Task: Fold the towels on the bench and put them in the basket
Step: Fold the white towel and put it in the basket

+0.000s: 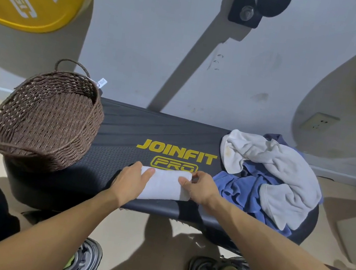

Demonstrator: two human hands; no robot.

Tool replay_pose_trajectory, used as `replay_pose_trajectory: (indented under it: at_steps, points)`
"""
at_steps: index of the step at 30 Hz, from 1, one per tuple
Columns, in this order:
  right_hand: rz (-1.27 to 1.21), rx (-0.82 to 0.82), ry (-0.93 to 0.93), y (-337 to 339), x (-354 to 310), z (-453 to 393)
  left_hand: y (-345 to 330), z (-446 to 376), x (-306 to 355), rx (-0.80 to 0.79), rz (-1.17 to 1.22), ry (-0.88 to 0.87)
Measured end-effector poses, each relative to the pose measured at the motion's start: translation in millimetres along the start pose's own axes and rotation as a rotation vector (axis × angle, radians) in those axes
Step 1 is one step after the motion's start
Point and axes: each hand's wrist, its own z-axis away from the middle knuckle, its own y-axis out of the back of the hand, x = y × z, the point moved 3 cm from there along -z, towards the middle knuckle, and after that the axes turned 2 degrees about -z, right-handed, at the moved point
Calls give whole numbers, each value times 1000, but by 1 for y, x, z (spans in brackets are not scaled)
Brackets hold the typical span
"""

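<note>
Both hands grip one folded white towel (164,185) at the near edge of the dark surface (127,126): the left hand (132,180) curls over its left end, the right hand (201,188) pinches its right end. Just beside it on the right lies a heap of white and blue towels (270,179); the brown wicker basket (47,116) sits tilted on the surface's left end.
</note>
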Motion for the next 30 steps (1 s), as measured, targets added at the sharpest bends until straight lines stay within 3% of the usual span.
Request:
replay_pose_trajectory:
  at_steps: [4,9,14,18,24,30]
  points:
    - [76,67,-19,-2,1,-5,4,2,-6,-49,222,-42]
    - [156,197,-41,-10,-8,-5,-2,6,-6,3,123,-33]
    - [174,213,-100,-17,-15,-7,-7,5,-6,30,72,15]
    - [342,188,-93,-11,-15,-10,1,3,-6,51,149,45]
    - [212,47,-225,-5,-17,-5,9,-8,0,-60,-136,34]
    - [71,-15,-303,-1,-19,-2,9,-13,-8,-161,230,156]
